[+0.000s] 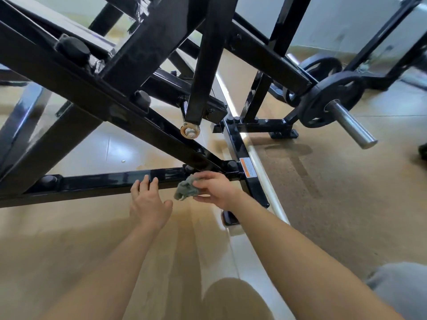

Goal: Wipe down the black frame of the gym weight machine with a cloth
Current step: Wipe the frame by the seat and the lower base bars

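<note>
Seen from the head camera, a person reaches both bare forearms forward and down to the base of a gym weight machine, whose black frame (pixel 104 179) crosses the view in glossy square tubes. The right hand (pixel 217 189), its arm stretching in from the lower right, has its fingers curled round a bunched grey-green cloth (pixel 186 188) and holds it against the low horizontal bar, just beside the bolted joint where a long diagonal beam (pixel 97 98) comes down to meet it. The left hand (pixel 147 202) is spread wide and holds nothing: its straight fingertips rest on the near edge of that same bar, just left of the cloth, with the thumb splayed out to the side and the wrist bent back. An orange-and-white warning label (pixel 248 168) is stuck to the frame member just right of the joint. Farther back on the right, a black weight plate (pixel 328 102) sits on a steel sleeve (pixel 349 125) that juts toward the camera. Beneath the hands lies a shiny tan floor (pixel 92 239); a darker speckled mat (pixel 335 181) covers the ground to the right.
</note>
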